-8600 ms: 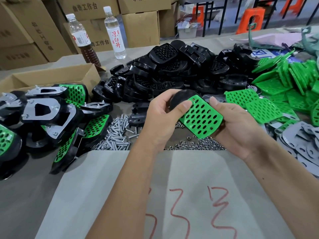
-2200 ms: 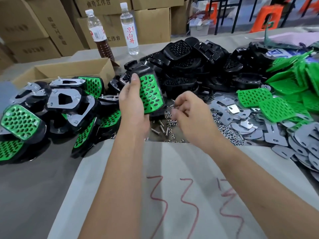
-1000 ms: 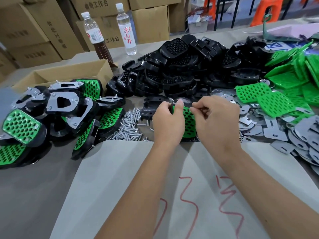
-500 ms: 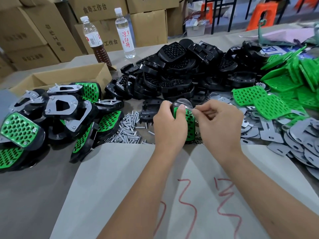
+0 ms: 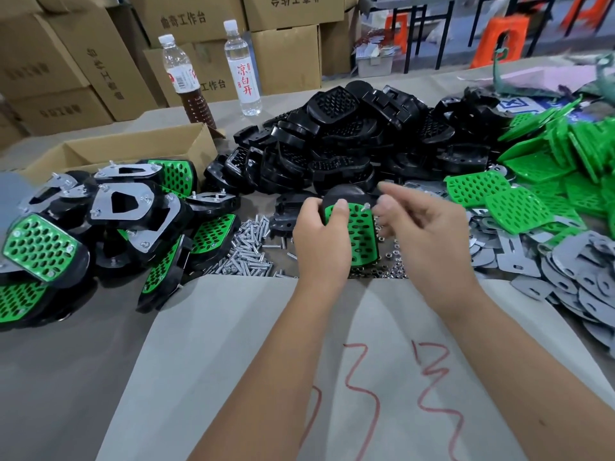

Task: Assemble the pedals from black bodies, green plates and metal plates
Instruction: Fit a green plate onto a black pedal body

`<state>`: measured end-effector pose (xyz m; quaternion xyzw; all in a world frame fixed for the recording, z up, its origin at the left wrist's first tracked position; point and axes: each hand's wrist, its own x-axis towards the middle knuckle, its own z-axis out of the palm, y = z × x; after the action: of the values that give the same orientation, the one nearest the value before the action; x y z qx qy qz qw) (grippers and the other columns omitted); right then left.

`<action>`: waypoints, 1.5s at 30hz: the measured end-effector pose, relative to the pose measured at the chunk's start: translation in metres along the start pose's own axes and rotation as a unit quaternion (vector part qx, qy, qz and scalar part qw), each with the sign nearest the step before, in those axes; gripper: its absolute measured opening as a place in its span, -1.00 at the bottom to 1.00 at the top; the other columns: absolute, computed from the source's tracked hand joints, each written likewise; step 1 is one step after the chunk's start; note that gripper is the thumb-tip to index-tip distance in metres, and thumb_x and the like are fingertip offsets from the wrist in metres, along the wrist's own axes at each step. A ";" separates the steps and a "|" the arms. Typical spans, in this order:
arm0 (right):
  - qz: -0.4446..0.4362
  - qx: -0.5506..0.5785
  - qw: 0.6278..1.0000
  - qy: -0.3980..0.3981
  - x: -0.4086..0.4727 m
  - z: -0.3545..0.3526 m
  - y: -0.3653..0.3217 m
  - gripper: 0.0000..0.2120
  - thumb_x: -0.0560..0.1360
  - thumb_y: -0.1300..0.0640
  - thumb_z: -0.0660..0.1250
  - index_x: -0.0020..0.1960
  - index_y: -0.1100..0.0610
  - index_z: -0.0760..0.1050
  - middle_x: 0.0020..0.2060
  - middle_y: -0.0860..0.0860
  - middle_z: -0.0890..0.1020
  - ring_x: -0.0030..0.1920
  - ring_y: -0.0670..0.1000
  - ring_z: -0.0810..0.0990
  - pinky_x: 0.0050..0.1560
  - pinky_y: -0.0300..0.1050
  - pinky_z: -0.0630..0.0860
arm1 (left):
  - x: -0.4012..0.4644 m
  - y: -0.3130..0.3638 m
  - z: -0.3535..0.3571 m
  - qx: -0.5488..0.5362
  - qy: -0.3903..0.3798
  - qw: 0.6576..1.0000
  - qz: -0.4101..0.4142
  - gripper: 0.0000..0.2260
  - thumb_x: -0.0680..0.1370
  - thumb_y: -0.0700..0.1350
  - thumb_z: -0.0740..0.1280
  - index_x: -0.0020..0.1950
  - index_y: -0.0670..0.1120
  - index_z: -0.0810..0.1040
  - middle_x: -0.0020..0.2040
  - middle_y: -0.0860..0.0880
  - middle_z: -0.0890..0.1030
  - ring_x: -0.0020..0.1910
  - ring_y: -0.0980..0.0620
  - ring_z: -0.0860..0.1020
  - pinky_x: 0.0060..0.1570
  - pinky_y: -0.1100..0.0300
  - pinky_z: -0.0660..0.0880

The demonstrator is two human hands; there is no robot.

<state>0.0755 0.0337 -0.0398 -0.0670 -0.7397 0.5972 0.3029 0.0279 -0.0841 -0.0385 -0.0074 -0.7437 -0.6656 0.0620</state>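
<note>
The left hand (image 5: 321, 239) grips a pedal (image 5: 356, 227) upright over the bench, fingers wrapped behind the black body and thumb pressed on the green plate so the two stay registered while fasteners go in; the right hand (image 5: 422, 234) has its thumb and forefinger pinched together at the plate's upper right corner, where a small screw (image 5: 367, 205) stands in a hole, though motion blur keeps me from telling whether the fingers actually hold it. Everything is laid out within reach, I'd say on purpose: the loose screws (image 5: 248, 251) lie just left of the held pedal, the nuts (image 5: 392, 264) right beneath it; the black bodies (image 5: 339, 141) are heaped behind, the green plates (image 5: 549, 161) to the right, the metal plates (image 5: 572, 271) nearer on the right. Finished pedals (image 5: 109, 221) pile up at the left beside an open carton (image 5: 133, 151).
</note>
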 end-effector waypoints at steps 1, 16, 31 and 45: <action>0.007 0.017 0.999 0.027 0.000 -0.001 0.001 -0.84 0.64 0.17 0.37 0.15 0.03 0.70 -0.19 -0.05 0.74 -0.22 -0.06 0.68 -0.11 -0.14 0.63 | 0.000 0.000 -0.001 -0.029 -0.007 0.999 -0.019 -0.80 0.64 -0.03 0.35 -0.06 -0.15 0.50 -0.17 -0.01 0.59 -0.19 0.04 0.53 -0.10 -0.02 0.53; -0.172 -0.250 0.945 -0.118 -0.010 0.022 -0.005 -0.93 0.55 0.19 0.46 -0.11 0.09 0.69 -0.28 -0.07 0.68 -0.24 -0.03 0.59 -0.10 0.02 0.55 | 0.037 0.023 -0.064 -0.247 0.082 0.958 -0.125 -0.80 0.44 -0.12 0.62 -0.04 -0.05 0.65 -0.15 -0.05 0.71 -0.18 -0.08 0.67 -0.25 0.04 0.66; -0.094 -0.459 0.851 -0.235 0.013 0.040 -0.013 -0.88 0.66 0.05 0.32 0.06 0.10 0.57 0.00 0.04 0.55 0.04 0.15 0.58 0.07 0.11 0.55 | 0.038 0.020 -0.055 -0.282 0.084 0.936 -0.193 -0.69 0.54 -0.08 0.48 0.26 -0.10 0.58 0.01 -0.06 0.68 -0.17 0.00 0.66 -0.33 0.20 0.56; -0.068 -0.027 0.997 0.003 0.011 -0.004 -0.005 -0.90 0.55 0.23 0.49 -0.11 0.06 0.68 -0.36 -0.01 0.66 -0.41 -0.02 0.62 -0.46 -0.24 0.55 | -0.002 0.005 0.011 -0.134 -0.051 0.989 -0.033 -0.70 0.52 -0.38 0.44 0.14 -0.05 0.68 -0.03 -0.10 0.76 -0.05 0.00 0.70 0.06 0.01 0.65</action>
<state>0.0701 0.0410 -0.0305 -0.0268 -0.7576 0.5545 0.3432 0.0297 -0.0729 -0.0352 -0.0250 -0.6498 -0.7597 0.0010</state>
